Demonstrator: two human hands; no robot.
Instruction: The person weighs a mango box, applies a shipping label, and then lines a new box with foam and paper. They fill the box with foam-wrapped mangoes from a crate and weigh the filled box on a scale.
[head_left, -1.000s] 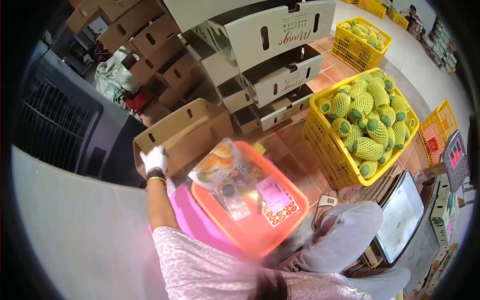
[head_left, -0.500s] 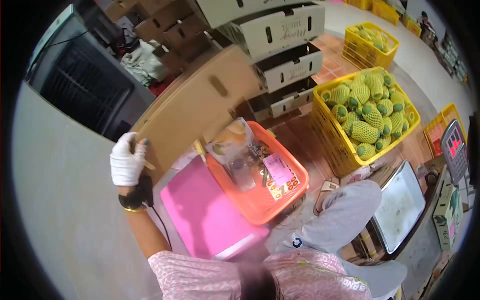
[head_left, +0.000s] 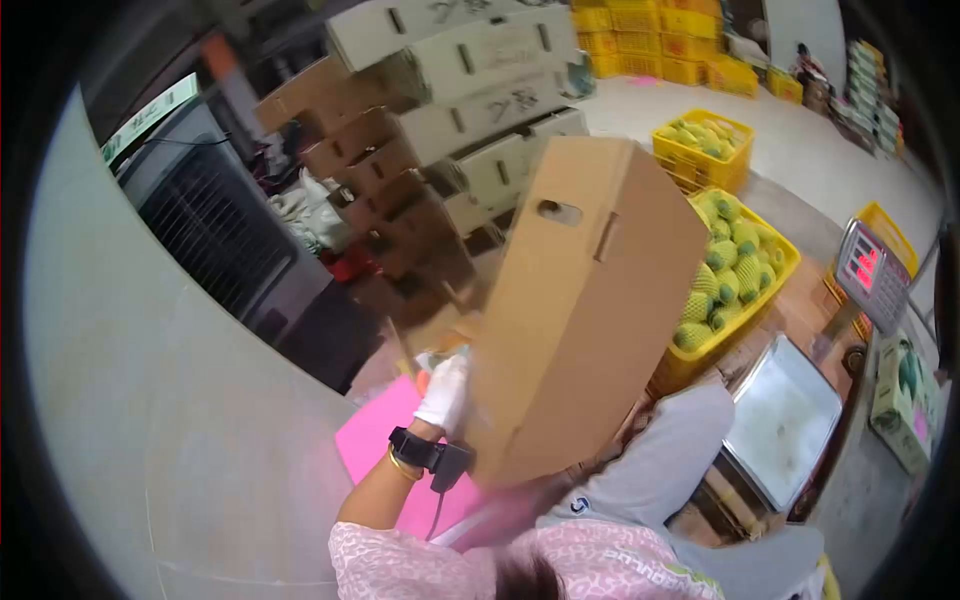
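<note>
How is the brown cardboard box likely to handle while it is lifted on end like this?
The cardboard box probably is light: one gloved left hand at its lower edge seems to carry it tilted. Its flat, unbowed panels suggest stiffness. Being tall and held low, it may swing or tip easily.

A white fabric glove is worn on the left hand (head_left: 445, 392), covering it down to the wrist. Just below the glove, a black band with a blocky black device (head_left: 428, 452) is strapped around the wrist, and a thin black cable (head_left: 437, 512) is seen hanging from it. Beside the band, a slim gold bangle (head_left: 402, 468) is worn. The forearm is left uncovered up to a short sleeve (head_left: 400, 565) of pink fabric printed with a fine pale pattern. The same pink top is seen across the chest, where white lettering (head_left: 625, 562) is printed, too distorted to be read. Grey trousers (head_left: 665, 465) are worn, marked with a small dark logo (head_left: 581, 506) near the waist.
</note>
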